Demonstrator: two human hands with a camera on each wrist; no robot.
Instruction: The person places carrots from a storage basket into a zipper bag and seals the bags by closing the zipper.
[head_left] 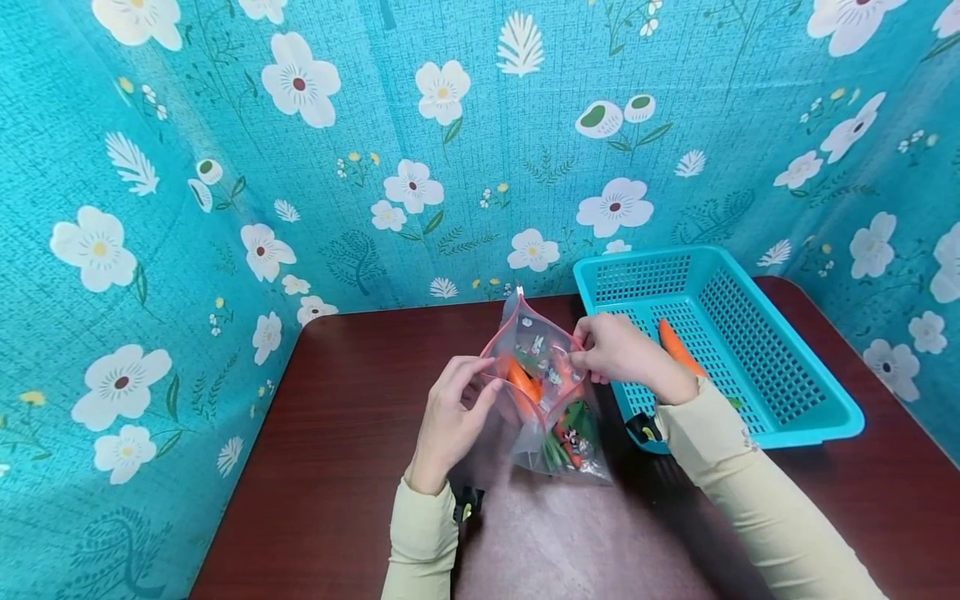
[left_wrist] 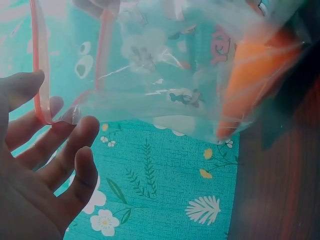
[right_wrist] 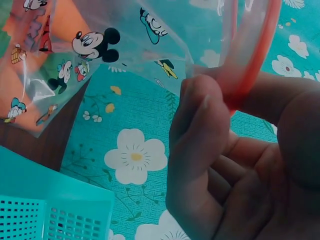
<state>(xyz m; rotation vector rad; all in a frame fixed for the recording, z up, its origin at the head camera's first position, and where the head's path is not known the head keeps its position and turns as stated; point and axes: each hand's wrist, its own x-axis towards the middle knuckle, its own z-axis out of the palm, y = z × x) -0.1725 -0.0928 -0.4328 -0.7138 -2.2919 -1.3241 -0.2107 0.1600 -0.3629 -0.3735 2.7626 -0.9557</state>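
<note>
A clear zip bag (head_left: 585, 433) with a red-edged mouth and cartoon prints stands on the table, its mouth spread wide. Inside it are an orange carrot (head_left: 523, 379) and something green with orange pieces lower down. My left hand (head_left: 453, 408) holds the left side of the mouth; in the left wrist view its thumb (left_wrist: 27, 89) is on one face of the red edge with fingers behind. At the right side of the mouth, my right hand (head_left: 622, 354) pinches the red edge (right_wrist: 260, 55) between thumb and index finger.
A turquoise plastic basket (head_left: 825, 417) stands on the right, close by my right forearm. In it lie another carrot (head_left: 678, 346) and a bit of green. The dark red-brown table (head_left: 345, 417) meets a turquoise flowered cloth (head_left: 337, 200) at the back and sides.
</note>
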